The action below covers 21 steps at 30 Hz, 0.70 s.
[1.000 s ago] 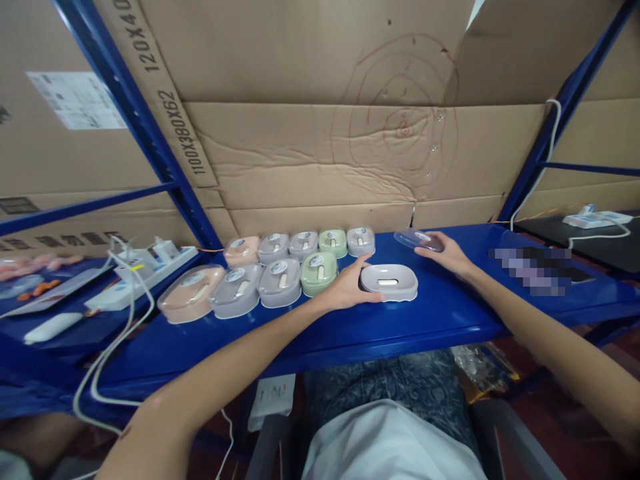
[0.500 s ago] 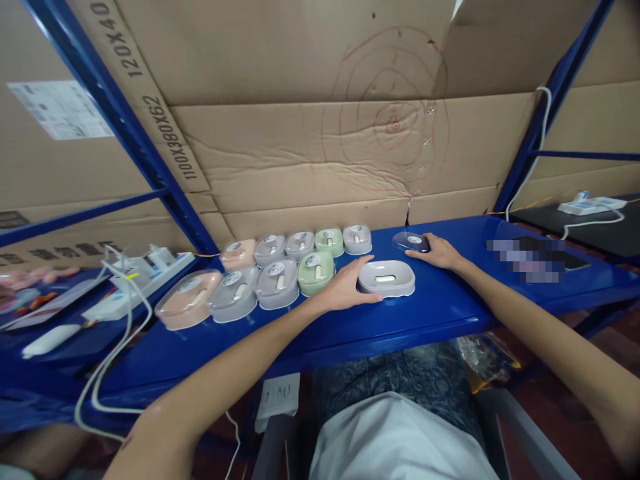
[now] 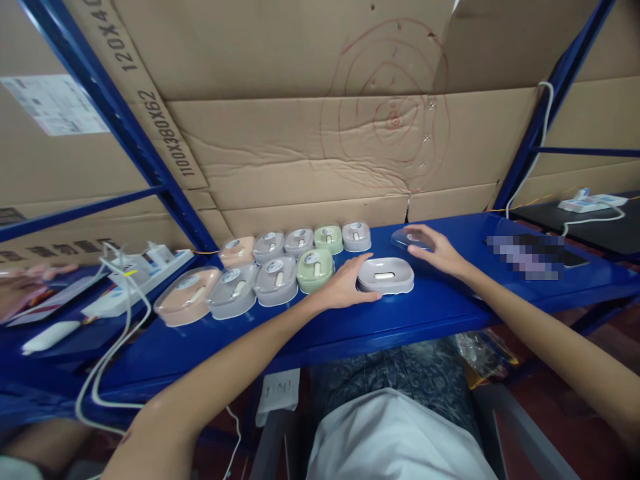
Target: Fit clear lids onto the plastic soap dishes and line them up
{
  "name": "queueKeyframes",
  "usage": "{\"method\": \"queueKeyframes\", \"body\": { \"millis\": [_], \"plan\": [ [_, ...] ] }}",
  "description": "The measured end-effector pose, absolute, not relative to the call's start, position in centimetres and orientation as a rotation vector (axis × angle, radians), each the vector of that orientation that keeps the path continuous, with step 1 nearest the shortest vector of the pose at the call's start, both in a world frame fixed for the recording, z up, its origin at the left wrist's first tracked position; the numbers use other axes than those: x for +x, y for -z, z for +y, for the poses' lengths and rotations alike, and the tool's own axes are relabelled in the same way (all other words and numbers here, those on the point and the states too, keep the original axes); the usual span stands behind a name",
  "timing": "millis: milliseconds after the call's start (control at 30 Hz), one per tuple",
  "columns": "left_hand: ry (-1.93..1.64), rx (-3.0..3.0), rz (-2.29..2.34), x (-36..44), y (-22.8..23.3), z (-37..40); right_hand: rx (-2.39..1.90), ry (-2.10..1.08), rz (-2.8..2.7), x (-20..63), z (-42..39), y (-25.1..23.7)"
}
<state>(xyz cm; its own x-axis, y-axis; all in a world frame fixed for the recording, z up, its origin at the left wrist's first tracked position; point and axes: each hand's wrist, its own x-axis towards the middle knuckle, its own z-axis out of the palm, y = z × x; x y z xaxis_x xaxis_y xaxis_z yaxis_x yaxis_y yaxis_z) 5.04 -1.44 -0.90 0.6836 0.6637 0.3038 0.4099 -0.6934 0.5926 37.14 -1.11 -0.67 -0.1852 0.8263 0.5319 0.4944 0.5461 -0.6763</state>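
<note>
A lidless grey plastic box (image 3: 386,267), rounded, with a white piece in its middle slot, rests on the blue table. My left hand (image 3: 347,283) curves round its left end, thumb at the front and fingers at the back. A clear lid (image 3: 401,239) lies behind and slightly right of it. My right hand (image 3: 437,250) arches over the right end of this lid, fingers and thumb on either side of it. Left of my left hand stand lidded boxes in two rows, among them a green box (image 3: 316,273), a grey box (image 3: 277,283) and a pink box (image 3: 187,300).
Cardboard (image 3: 300,147) walls the back of the blue table (image 3: 320,327). Power strips (image 3: 115,300) and white cables lie to the left. A dark flat item (image 3: 565,253), partly blurred out, lies at right. At far left another person's hand (image 3: 20,293) shows.
My right hand has risen and arched more over the clear lid's right end. My left hand stays at the grey box. The other person's hand has come in at far left.
</note>
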Motion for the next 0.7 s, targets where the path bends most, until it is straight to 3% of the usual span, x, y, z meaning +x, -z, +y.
{"method": "queueKeyframes", "body": {
  "millis": [100, 267, 700],
  "plan": [
    [-0.712, 2.401, 0.815, 5.0, 1.1, -1.3, -0.903, -0.662, -2.128, 35.1, -3.3, 0.9],
    [-0.721, 2.406, 0.815, 4.9, 1.4, -1.1, -0.882, -0.576, -2.219, 34.3, -3.8, 1.1],
    [-0.7, 2.347, 0.884, 5.1, 1.4, -0.9, -0.93, -0.711, -2.11, 34.9, -3.0, 1.8]
  ]
}}
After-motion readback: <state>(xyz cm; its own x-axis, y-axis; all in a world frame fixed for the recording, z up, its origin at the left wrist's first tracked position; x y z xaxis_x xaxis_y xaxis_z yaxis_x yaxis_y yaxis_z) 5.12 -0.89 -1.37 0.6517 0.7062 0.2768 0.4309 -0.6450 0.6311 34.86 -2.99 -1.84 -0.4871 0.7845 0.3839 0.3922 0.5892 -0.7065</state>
